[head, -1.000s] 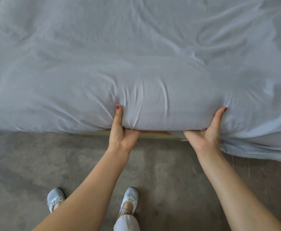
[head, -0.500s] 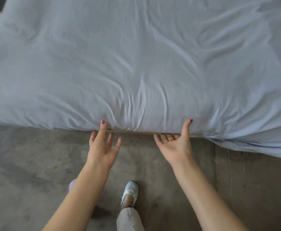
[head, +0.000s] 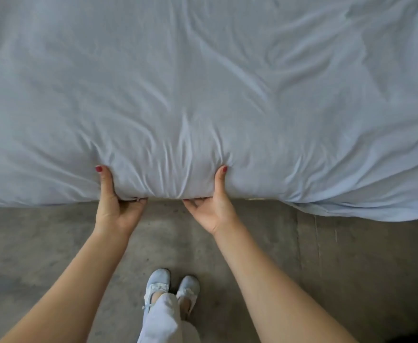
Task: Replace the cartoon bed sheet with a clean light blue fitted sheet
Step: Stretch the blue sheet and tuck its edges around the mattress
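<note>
The light blue fitted sheet (head: 203, 95) covers the whole mattress and is wrinkled across its top. My left hand (head: 115, 203) grips the sheet's near edge, thumb up on the side and fingers curled under the mattress. My right hand (head: 211, 205) grips the same edge a short way to the right, thumb up and fingers tucked beneath. Folds bunch between the two thumbs. At the right, a loose part of the sheet (head: 366, 206) hangs below the mattress edge. No cartoon sheet is in view.
A grey concrete floor (head: 42, 243) runs along the near side of the bed. My feet in pale blue shoes (head: 170, 290) stand close together below my hands. A sliver of the bed base (head: 252, 199) shows under the sheet edge.
Both hands let go of the edge with fingers spread, then took hold again closer together. The view has shifted along the bed and my feet have come together.
</note>
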